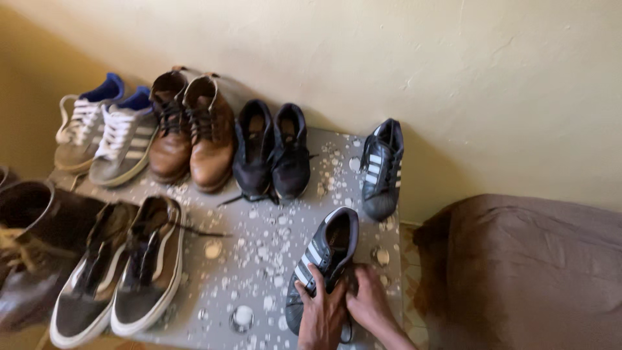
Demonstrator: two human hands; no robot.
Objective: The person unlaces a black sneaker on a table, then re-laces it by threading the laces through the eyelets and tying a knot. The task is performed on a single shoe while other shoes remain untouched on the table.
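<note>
Landmark: black striped sneaker point(322, 258), lying on the grey speckled worktop point(259, 259) near its front right corner.
Left hand point(322, 314): clamped on the sneaker's near side, fingers curled over its striped flank.
Right hand point(369, 301): close against the left hand, gripping the same sneaker at its right edge.
Matching sneaker point(382, 168): beyond the landmark, by the wall point(389, 58), well apart.
Black shoe pair point(272, 152): beyond and left of the landmark.
Brown boots point(194, 129): farther left again.
White sneakers point(107, 133): leftmost along the wall.
Grey sneaker pair point(123, 272): left of the landmark, at the front edge.
Brown cushion point(525, 272): right of the landmark, off the worktop.
</note>
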